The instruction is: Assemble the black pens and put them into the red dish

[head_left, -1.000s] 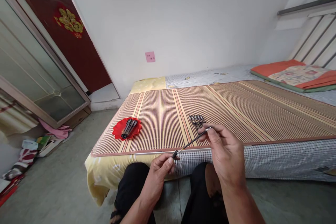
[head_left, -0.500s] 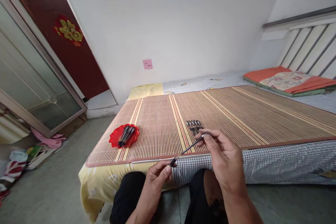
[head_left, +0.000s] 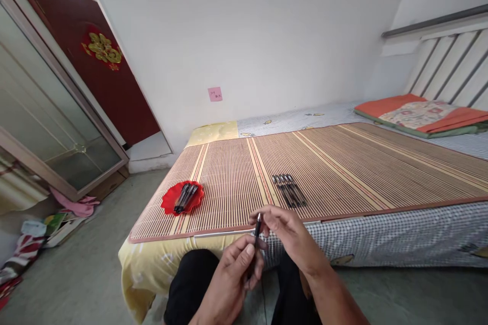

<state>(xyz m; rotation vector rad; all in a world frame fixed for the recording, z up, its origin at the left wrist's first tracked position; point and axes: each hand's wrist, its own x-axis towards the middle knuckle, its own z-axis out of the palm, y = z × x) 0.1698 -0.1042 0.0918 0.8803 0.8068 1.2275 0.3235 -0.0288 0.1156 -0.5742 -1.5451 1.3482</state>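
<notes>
Low in front of the bed's near edge, my left hand [head_left: 238, 269] is closed around a black pen [head_left: 257, 228]. The pen stands nearly upright, its silvery tip pointing up and its lower part hidden in my fingers. My right hand [head_left: 287, 236] comes in from the right, with thumb and fingers pinched at the pen's tip. Just beyond it, several black pens [head_left: 288, 190] lie side by side on the striped mat [head_left: 229, 177]. To the left, more dark pens [head_left: 186, 197] rest in a red dish [head_left: 168, 200] with a wavy rim.
The mat covers a bed with a yellow and checked sheet [head_left: 381, 233]. A folded orange quilt [head_left: 427, 114] lies at the far right. My knees [head_left: 190, 279] are close below the bed's edge. A pink note [head_left: 215, 94] is stuck on the wall.
The long thin dark piece stretched between my hands no longer shows. My right hand has moved left and down to my left hand, and the pen now stands upright.
</notes>
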